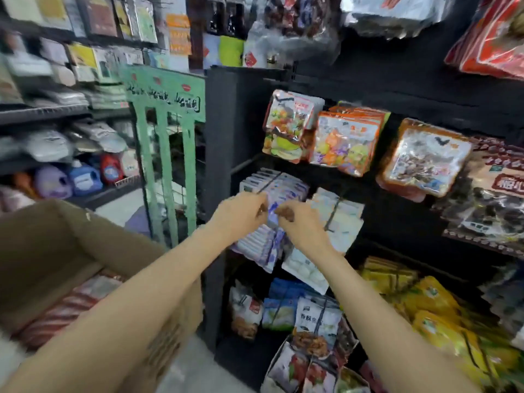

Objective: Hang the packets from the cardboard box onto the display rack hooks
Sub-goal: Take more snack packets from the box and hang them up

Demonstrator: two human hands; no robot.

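Both hands are raised together in front of the black rack (224, 131), at its left edge. The left hand (241, 212) and the right hand (300, 222) each pinch the top of a white-and-purple packet (273, 219) between curled fingers and thumb, the packet hanging between and just below them. It lies against a row of like packets (272, 182) already hung on a hook there. More white packets (337, 219) hang just right of the right hand. The cardboard box (71, 251) stands at lower left, under the left forearm, with red-striped packets (65, 307) inside it.
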